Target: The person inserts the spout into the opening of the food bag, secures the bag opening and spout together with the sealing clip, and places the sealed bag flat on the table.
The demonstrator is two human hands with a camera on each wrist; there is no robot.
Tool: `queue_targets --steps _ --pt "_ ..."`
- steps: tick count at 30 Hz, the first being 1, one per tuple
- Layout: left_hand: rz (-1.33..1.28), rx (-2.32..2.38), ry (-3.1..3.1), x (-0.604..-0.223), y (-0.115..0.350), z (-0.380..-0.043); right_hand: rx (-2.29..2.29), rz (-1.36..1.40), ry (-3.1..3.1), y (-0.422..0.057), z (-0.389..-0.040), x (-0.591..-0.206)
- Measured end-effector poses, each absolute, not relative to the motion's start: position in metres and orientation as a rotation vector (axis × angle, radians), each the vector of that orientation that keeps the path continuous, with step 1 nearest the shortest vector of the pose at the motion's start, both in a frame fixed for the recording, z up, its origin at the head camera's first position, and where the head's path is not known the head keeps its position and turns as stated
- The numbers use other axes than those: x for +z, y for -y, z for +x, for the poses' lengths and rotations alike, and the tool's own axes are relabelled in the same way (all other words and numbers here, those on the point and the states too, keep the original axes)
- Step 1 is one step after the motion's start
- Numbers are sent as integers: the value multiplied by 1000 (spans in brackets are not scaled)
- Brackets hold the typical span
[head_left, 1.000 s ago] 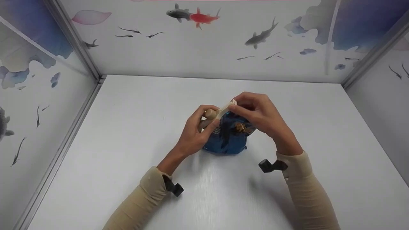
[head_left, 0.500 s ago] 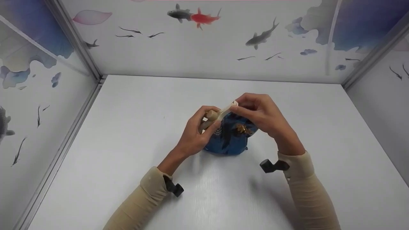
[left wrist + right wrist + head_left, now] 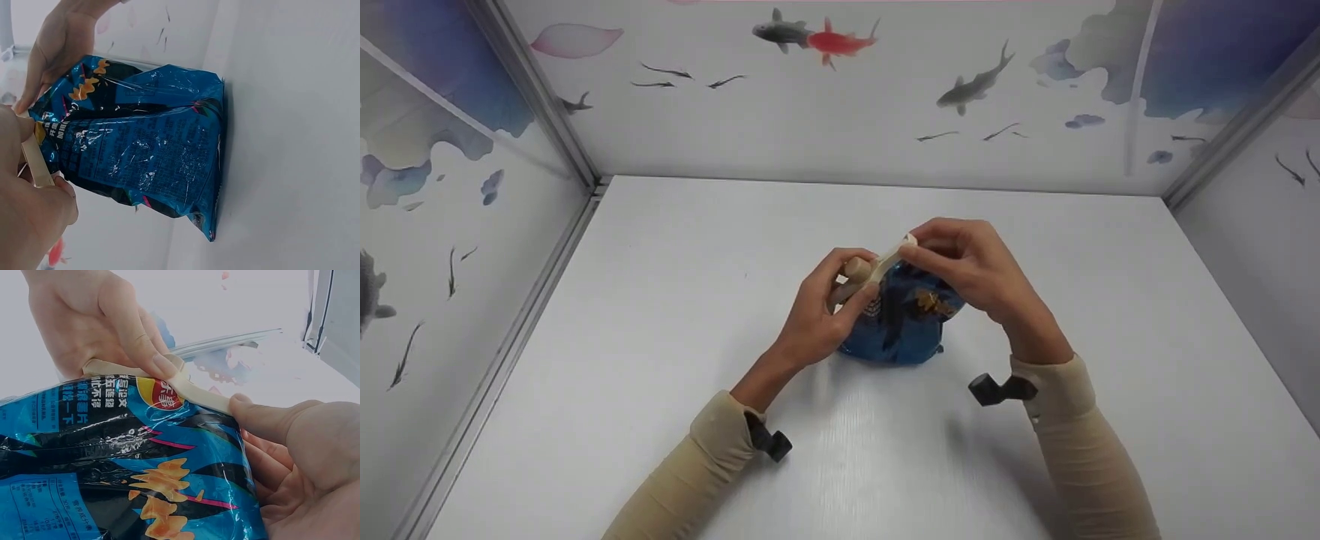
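Observation:
A blue crisp packet point(image 3: 892, 346) stands on the table with its top edge up. Along that edge lies a cream bag clip point(image 3: 888, 262), with a round beige knob point(image 3: 857, 269) on its far side. My left hand point(image 3: 821, 304) pinches the clip near its middle, thumb on the near side. At the clip's right end, my right hand point(image 3: 971, 262) holds the tip between thumb and fingers, as the right wrist view also shows on the clip point(image 3: 205, 398). Some right fingers are hidden behind the packet point(image 3: 163, 484). Whether the clip is fully fastened cannot be seen.
The white table point(image 3: 660, 315) is bounded by a back wall point(image 3: 840, 120) with painted fish and by side walls in metal frames point(image 3: 574, 150). Small black devices point(image 3: 997, 390) stick out from both wrists.

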State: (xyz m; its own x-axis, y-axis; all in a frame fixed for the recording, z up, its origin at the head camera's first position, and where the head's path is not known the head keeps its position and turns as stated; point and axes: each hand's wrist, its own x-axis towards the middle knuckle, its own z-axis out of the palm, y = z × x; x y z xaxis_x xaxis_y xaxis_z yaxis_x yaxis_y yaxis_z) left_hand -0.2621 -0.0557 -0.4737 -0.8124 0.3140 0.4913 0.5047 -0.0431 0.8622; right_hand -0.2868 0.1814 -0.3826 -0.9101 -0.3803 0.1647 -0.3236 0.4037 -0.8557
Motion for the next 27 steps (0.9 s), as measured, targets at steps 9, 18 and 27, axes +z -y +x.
queue_targets --steps 9,18,27 --pt "-855 -1958 2067 -475 56 -263 -1537 -638 -2624 -177 -286 -384" --pt "-753 -1898 2101 -476 53 -263 -1470 -712 -2736 -173 -284 -388" --pt "-730 -1860 2120 -476 52 -263 -1412 -750 -2815 -175 -282 -387"
